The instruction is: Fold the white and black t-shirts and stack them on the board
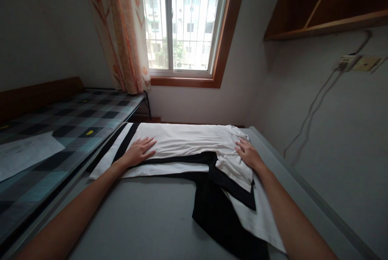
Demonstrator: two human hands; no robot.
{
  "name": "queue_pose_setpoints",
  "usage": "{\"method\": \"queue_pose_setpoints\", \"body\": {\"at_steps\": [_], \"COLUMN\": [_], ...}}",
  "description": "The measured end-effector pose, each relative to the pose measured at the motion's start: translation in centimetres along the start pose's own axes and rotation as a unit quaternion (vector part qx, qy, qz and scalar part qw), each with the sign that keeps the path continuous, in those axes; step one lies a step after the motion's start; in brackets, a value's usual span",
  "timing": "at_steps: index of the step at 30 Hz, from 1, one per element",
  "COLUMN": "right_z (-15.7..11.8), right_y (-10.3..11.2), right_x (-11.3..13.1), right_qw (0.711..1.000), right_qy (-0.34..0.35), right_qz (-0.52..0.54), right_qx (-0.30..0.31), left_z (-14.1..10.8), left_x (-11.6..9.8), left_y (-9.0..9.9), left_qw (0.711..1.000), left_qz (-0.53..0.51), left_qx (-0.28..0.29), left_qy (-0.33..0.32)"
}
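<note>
A white T-shirt (pixel 182 139) lies spread on top of a stack of black and white shirts. My left hand (pixel 140 152) rests flat on its left part, fingers stretched out toward the right. On the right end, near the collar, my right hand (pixel 247 153) presses down with fingers spread. Below the top shirt, the edges of a black shirt (pixel 209 203) and another white shirt (pixel 254 215) stick out, their sleeves reaching toward me. The stack lies on a grey tabletop (pixel 145 211).
To the left stands a bed with a checked mattress (pixel 100 108), and a sheet of paper (pixel 28 151) lies on it. A window (pixel 182 26) with a flowered curtain (pixel 121 30) is ahead. At right are a wall shelf (pixel 327 19) and a cable (pixel 312 108) hanging from a socket.
</note>
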State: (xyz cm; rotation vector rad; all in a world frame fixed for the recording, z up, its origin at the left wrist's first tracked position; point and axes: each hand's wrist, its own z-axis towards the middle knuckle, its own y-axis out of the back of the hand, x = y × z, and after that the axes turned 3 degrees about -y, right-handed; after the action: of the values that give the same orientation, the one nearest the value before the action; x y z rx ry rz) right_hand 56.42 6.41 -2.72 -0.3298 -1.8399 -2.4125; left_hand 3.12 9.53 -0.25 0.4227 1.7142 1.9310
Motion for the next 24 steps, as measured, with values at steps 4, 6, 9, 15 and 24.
{"method": "queue_pose_setpoints", "body": {"at_steps": [4, 6, 9, 15, 24], "right_z": [0.04, 0.06, 0.12, 0.21, 0.24], "right_y": [-0.17, -0.27, -0.42, -0.66, -0.81], "right_x": [0.08, 0.0, -0.13, -0.33, -0.42], "right_qw": [1.0, 1.0, 1.0, 0.998, 0.997], "right_qy": [-0.01, -0.012, -0.008, -0.003, 0.001], "right_qz": [0.012, 0.015, 0.023, 0.049, 0.071], "right_qx": [-0.006, -0.008, -0.014, -0.024, -0.036], "left_z": [0.01, 0.02, 0.03, 0.06, 0.04], "left_x": [-0.22, -0.3, -0.31, -0.04, -0.21], "left_y": [0.15, 0.2, 0.2, -0.04, 0.17], "left_qw": [1.0, 1.0, 1.0, 1.0, 1.0], "left_qz": [-0.002, -0.004, -0.005, -0.005, -0.004], "left_qx": [-0.001, -0.003, -0.005, -0.016, -0.011], "left_qy": [0.003, 0.003, 0.003, -0.004, 0.003]}}
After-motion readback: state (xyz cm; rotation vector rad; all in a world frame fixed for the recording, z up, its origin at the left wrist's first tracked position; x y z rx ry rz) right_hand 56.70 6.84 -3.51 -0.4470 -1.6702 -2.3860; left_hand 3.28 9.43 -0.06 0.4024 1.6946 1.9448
